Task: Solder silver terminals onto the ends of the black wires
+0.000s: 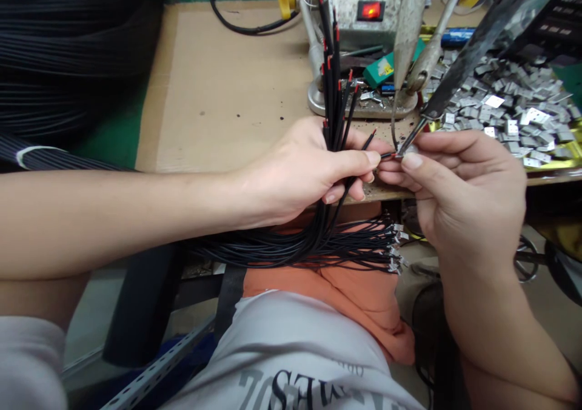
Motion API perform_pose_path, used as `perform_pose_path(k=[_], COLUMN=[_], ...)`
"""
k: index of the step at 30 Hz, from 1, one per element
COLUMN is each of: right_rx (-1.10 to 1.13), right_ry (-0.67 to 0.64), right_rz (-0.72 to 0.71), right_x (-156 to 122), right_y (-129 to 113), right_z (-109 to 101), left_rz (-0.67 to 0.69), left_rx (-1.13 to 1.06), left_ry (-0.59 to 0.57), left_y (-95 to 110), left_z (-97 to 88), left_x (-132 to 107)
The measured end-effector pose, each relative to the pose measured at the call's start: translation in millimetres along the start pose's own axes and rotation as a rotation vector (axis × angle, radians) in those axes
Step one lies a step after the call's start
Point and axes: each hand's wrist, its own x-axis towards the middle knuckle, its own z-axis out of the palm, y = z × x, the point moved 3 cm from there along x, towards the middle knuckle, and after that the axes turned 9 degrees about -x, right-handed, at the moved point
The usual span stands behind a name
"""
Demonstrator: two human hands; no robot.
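1. Tray (570, 150), gold-lined, just beyond the right hand: heaped with loose metal terminals (513, 116).
2. Wires (334, 107): black, red-tipped bundle passing through the left hand. Upper ends point up toward the machine, long axis near upright. Lower lengths droop below the hand and fan rightward, ending in terminals.
3. Left hand (295, 170): closed around the bundle, thumb across the front; forearm comes in level from the left.
4. Right hand (468, 185): thumb and forefinger pinched on a small metal piece (402, 151) at one wire's red tip, which runs level from the left hand. Forearm rises from lower right.
5. Dark tool (468, 55): tip at the pinch, angled from upper right.
6. Machine (364, 28): red switch lit, past both hands, on cardboard (227, 94).
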Motion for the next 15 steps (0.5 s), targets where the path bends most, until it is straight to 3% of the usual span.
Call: perform_pose_path(k=[15], right_rx=[0.021], right_ry=[0.0], right_rz=[0.014], right_x=[-0.9], right_y=[-1.3], right_z=[0.4], left_rz=[0.012], left_rx=[0.011], left_ry=[-0.005], left_y=[-0.2], left_z=[-2.2], left_x=[-0.4])
